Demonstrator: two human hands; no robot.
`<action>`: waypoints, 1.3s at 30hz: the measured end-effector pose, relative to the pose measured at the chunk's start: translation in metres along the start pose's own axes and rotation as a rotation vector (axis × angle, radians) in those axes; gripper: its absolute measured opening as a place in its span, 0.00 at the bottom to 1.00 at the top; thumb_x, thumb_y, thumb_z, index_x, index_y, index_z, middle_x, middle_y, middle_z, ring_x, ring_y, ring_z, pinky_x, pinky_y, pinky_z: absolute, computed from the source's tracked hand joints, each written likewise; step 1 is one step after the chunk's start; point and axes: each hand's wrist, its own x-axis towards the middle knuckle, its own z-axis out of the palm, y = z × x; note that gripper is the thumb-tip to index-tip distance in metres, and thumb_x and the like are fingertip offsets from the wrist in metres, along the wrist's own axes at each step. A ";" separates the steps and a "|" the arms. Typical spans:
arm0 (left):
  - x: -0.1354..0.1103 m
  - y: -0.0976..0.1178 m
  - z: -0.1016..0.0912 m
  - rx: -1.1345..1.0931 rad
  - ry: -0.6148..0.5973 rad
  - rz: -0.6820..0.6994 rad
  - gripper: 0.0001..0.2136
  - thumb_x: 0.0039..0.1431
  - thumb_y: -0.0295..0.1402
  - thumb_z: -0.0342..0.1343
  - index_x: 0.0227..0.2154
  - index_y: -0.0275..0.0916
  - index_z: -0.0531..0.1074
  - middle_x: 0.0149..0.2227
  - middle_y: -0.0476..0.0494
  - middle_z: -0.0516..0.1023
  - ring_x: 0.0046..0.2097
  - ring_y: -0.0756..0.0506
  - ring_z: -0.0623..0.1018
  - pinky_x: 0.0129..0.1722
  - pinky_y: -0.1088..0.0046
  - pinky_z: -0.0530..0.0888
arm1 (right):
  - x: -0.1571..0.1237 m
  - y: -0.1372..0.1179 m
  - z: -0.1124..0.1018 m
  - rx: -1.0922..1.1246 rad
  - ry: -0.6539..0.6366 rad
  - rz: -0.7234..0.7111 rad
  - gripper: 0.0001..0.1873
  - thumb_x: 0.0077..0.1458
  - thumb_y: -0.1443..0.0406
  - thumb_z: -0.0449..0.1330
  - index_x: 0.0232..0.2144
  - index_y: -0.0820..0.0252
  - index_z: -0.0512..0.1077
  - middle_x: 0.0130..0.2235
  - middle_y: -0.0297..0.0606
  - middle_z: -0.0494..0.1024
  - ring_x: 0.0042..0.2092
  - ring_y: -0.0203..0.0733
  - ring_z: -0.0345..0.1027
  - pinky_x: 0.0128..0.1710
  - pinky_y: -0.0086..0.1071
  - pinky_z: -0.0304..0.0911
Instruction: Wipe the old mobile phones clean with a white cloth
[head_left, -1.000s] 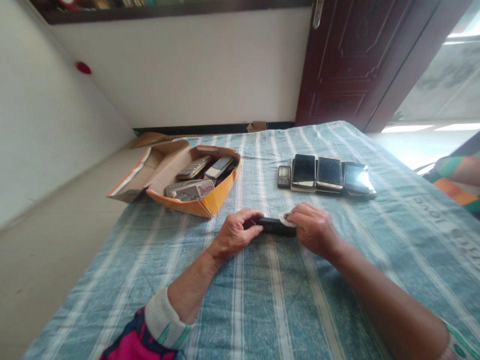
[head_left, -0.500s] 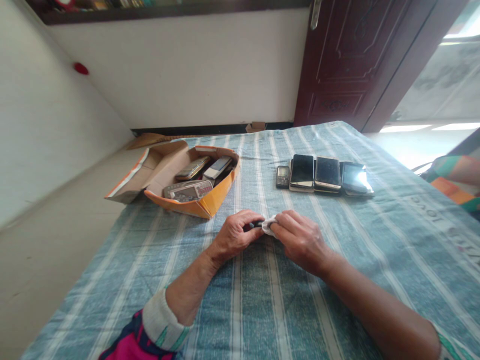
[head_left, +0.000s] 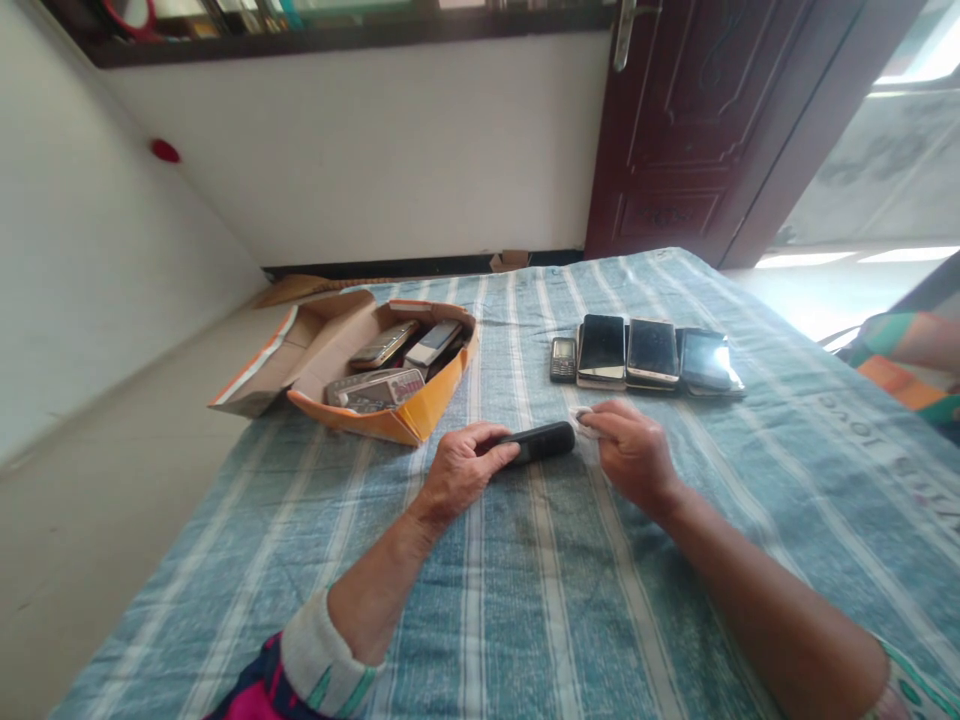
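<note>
My left hand [head_left: 469, 465] is closed on one end of a black mobile phone [head_left: 544, 442], thumb on the near side and fingers behind. The phone points to the right, above the striped cloth. Just past its far end, my right hand [head_left: 636, 450] pinches a crumpled white cloth or tissue [head_left: 589, 420], which is partly hidden by the fingers. A narrow gap seems to separate the white cloth from the phone. The face of the phone under my left fingers is hidden.
An open orange cardboard box [head_left: 442, 395] with several old phones stands at the left. Behind my right hand lie a small keypad phone [head_left: 562, 359] and stacks of smartphones [head_left: 652, 350] in a row. A blue striped tablecloth [head_left: 480, 620] covers the table. A dark red door [head_left: 675, 130] stands beyond.
My right hand has moved right with the white cloth, off the phone. More of the phone's black body now shows, turned flatter to view. My left hand stays nearly in place.
</note>
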 end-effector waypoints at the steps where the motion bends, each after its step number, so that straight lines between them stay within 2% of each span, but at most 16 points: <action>1: 0.000 0.000 0.001 0.006 0.016 -0.001 0.08 0.52 0.36 0.59 0.31 0.37 0.77 0.30 0.47 0.78 0.33 0.47 0.76 0.35 0.71 0.72 | 0.000 0.000 0.000 -0.009 0.016 0.007 0.17 0.54 0.76 0.50 0.32 0.59 0.77 0.33 0.40 0.77 0.36 0.41 0.71 0.37 0.33 0.67; 4: -0.003 -0.001 0.005 0.045 0.044 0.037 0.08 0.51 0.35 0.59 0.31 0.36 0.77 0.30 0.47 0.78 0.32 0.47 0.76 0.34 0.72 0.72 | 0.001 -0.004 0.001 -0.064 0.020 -0.060 0.17 0.56 0.75 0.49 0.35 0.61 0.77 0.35 0.43 0.76 0.38 0.43 0.70 0.39 0.35 0.67; 7: -0.006 0.001 0.011 0.084 0.061 0.091 0.06 0.52 0.33 0.59 0.31 0.36 0.76 0.31 0.46 0.77 0.32 0.47 0.75 0.32 0.73 0.72 | 0.001 -0.014 0.001 -0.150 -0.049 -0.188 0.16 0.60 0.74 0.47 0.38 0.64 0.76 0.36 0.45 0.75 0.39 0.44 0.68 0.39 0.36 0.66; 12: -0.010 0.005 0.015 0.163 0.083 0.166 0.04 0.53 0.31 0.59 0.31 0.37 0.76 0.30 0.46 0.76 0.33 0.48 0.75 0.33 0.73 0.72 | -0.001 -0.036 0.005 -0.230 -0.138 -0.313 0.18 0.64 0.72 0.44 0.33 0.64 0.74 0.36 0.46 0.73 0.43 0.46 0.64 0.40 0.37 0.66; 17: -0.011 0.005 0.017 0.199 0.079 0.230 0.03 0.54 0.28 0.57 0.31 0.37 0.75 0.30 0.47 0.76 0.32 0.48 0.75 0.33 0.74 0.71 | -0.003 -0.053 0.010 -0.214 -0.196 -0.388 0.15 0.64 0.71 0.47 0.32 0.65 0.73 0.36 0.46 0.72 0.43 0.47 0.63 0.39 0.37 0.65; 21: -0.009 0.004 0.017 0.209 0.080 0.227 0.03 0.55 0.31 0.58 0.31 0.37 0.75 0.30 0.46 0.77 0.33 0.48 0.75 0.34 0.73 0.72 | -0.001 -0.044 0.009 -0.195 -0.187 -0.379 0.16 0.64 0.71 0.46 0.32 0.64 0.73 0.36 0.45 0.72 0.44 0.45 0.63 0.40 0.36 0.65; 29: -0.008 0.000 0.016 0.200 0.080 0.173 0.04 0.53 0.29 0.59 0.32 0.36 0.76 0.30 0.47 0.76 0.33 0.48 0.75 0.34 0.74 0.71 | 0.004 -0.018 0.001 -0.280 -0.114 -0.240 0.17 0.64 0.71 0.45 0.34 0.63 0.74 0.35 0.43 0.72 0.40 0.43 0.63 0.39 0.34 0.64; 39: -0.010 0.000 0.019 0.214 0.071 0.193 0.03 0.54 0.30 0.58 0.29 0.37 0.75 0.29 0.47 0.75 0.33 0.47 0.74 0.35 0.73 0.70 | -0.004 -0.046 0.012 -0.282 -0.142 -0.396 0.16 0.64 0.71 0.46 0.33 0.64 0.73 0.37 0.46 0.72 0.45 0.46 0.64 0.40 0.36 0.65</action>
